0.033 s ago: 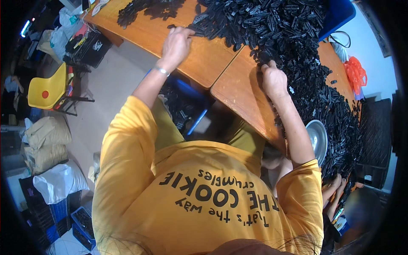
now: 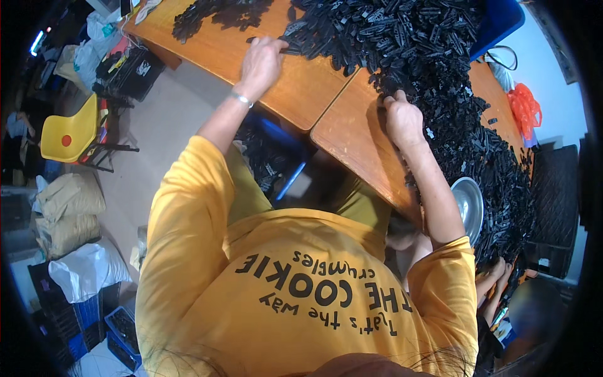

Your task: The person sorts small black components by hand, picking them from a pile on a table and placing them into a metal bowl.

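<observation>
Small black plastic pieces (image 2: 389,31) lie in a large heap over the far and right parts of the wooden table (image 2: 295,88). At the heap's left edge, my left hand (image 2: 262,63) is closed with a slim black plastic piece (image 2: 284,45) at its fingertips; a dark end also shows on the hand's other side. Farther right, my right hand (image 2: 404,119) has its fingers curled at the heap's near edge. Its fingertips are partly hidden, and I cannot make out what they hold.
A metal bowl (image 2: 468,207) stands beside my right forearm. A blue bin (image 2: 499,28) and a red plastic bag (image 2: 525,105) are at the far right. Another person's hands (image 2: 499,270) reach in at the lower right. A yellow chair (image 2: 69,135) stands left.
My left hand has shifted very slightly up and to the right, its wrist turning a little. My right hand has moved slightly left. The heap looks the same.
</observation>
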A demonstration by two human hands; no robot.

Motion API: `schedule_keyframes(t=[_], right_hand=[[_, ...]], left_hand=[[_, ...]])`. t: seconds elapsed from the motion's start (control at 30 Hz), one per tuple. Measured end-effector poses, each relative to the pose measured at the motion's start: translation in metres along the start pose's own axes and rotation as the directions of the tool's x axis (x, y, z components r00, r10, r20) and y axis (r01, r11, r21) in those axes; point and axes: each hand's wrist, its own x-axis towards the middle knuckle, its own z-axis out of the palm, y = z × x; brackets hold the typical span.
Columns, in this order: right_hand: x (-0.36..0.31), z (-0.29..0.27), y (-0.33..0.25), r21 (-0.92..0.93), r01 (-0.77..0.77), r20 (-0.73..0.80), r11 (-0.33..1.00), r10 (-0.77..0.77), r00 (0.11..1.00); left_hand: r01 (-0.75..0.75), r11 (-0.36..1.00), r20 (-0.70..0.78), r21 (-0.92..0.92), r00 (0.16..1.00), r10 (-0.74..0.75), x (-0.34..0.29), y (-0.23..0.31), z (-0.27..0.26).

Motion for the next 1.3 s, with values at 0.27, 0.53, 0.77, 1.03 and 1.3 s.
schedule_keyframes(t=[0.27,0.53,0.77,1.03,1.3], right_hand=[[-0.012,0.005,-0.023,0.116,0.028,-0.031,0.993,-0.025,0.999],[-0.019,0.008,-0.047,0.269,0.141,-0.092,0.953,-0.121,0.988],[-0.021,0.006,-0.054,0.43,0.082,-0.139,0.899,-0.024,0.99],[-0.01,-0.017,-0.074,0.623,0.144,-0.326,0.769,0.088,0.941],[-0.005,-0.033,-0.08,0.683,0.253,-0.481,0.686,0.161,0.862]], left_hand=[[-0.047,0.994,0.111,0.103,0.993,0.036,0.009,0.026,0.026],[-0.133,0.979,0.037,-0.155,0.989,0.141,-0.049,0.084,0.026],[0.05,0.979,0.025,-0.199,0.999,-0.046,-0.055,0.09,0.016],[0.204,0.898,0.203,-0.39,0.97,-0.132,-0.054,0.106,0.013],[0.362,0.277,0.363,-0.89,0.93,-0.048,-0.048,0.133,-0.003]])
